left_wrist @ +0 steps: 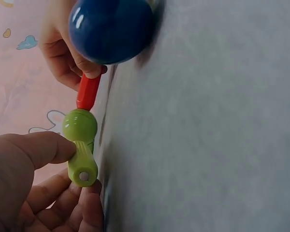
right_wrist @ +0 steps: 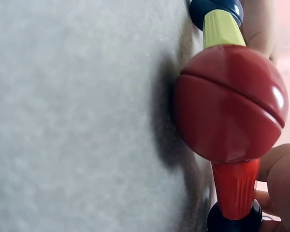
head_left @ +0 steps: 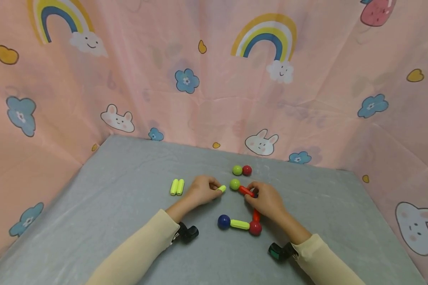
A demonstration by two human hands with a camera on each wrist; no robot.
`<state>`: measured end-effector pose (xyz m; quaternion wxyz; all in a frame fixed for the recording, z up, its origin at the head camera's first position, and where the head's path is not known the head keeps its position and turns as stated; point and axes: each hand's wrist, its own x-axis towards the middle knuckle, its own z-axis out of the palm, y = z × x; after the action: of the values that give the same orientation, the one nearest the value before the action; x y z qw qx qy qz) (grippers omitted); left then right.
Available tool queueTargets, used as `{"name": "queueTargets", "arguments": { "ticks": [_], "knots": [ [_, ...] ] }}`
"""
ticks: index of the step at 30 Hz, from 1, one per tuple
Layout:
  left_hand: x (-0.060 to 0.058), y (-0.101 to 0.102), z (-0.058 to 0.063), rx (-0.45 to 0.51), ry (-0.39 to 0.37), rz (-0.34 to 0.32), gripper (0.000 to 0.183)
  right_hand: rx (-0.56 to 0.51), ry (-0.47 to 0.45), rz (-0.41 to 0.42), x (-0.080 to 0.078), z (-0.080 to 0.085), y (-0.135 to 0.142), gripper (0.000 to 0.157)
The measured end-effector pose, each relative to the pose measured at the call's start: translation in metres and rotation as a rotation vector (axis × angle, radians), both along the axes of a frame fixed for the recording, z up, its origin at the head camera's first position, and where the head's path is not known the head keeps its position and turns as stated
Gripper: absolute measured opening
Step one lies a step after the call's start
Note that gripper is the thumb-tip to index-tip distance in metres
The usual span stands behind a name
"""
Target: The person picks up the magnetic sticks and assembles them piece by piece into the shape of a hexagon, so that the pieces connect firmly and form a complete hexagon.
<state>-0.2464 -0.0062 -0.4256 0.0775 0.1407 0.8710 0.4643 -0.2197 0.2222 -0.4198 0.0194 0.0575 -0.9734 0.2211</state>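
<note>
My left hand [head_left: 204, 190] pinches a yellow-green magnetic rod [left_wrist: 82, 162] between thumb and fingers. In the left wrist view the rod's far end meets or nearly meets a green ball [left_wrist: 79, 124]; in the head view a small gap shows between them. My right hand [head_left: 267, 201] grips a red rod [head_left: 246, 191] running from that ball to a dark blue ball [right_wrist: 234, 217], mostly covered by the fingers. A second red rod [right_wrist: 235, 188] links the dark ball to a red ball [right_wrist: 231, 104]. From there a yellow-green rod [head_left: 239, 224] reaches a blue ball [head_left: 224, 222].
Two more yellow-green rods [head_left: 177, 187] lie side by side to the left. Behind the hands, a loose green ball [head_left: 237, 170] and a red ball [head_left: 247, 170] sit together. A grey cloth [head_left: 135, 174] covers the table, with a pink patterned curtain [head_left: 214, 107] around it.
</note>
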Motion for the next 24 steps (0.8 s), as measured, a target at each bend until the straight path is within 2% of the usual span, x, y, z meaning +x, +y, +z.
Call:
{"name": "queueTargets", "arguments": {
  "ticks": [10, 17, 20, 24],
  "knots": [
    [-0.005, 0.010, -0.004, 0.037, 0.019, -0.010, 0.014, 0.001, 0.019, 0.029, -0.001, 0.002, -0.002, 0.022],
    [-0.005, 0.014, -0.003, 0.030, 0.033, -0.021, 0.012, 0.004, 0.002, 0.058, -0.004, 0.002, -0.002, 0.022],
    [-0.005, 0.016, -0.003, 0.028, 0.032, -0.027, 0.012, -0.009, -0.026, 0.083, -0.006, 0.003, -0.002, 0.025],
    [-0.006, 0.019, -0.003, 0.026, 0.044, -0.048, 0.014, -0.040, -0.060, 0.157, -0.012, 0.005, -0.004, 0.038]
  ]
}}
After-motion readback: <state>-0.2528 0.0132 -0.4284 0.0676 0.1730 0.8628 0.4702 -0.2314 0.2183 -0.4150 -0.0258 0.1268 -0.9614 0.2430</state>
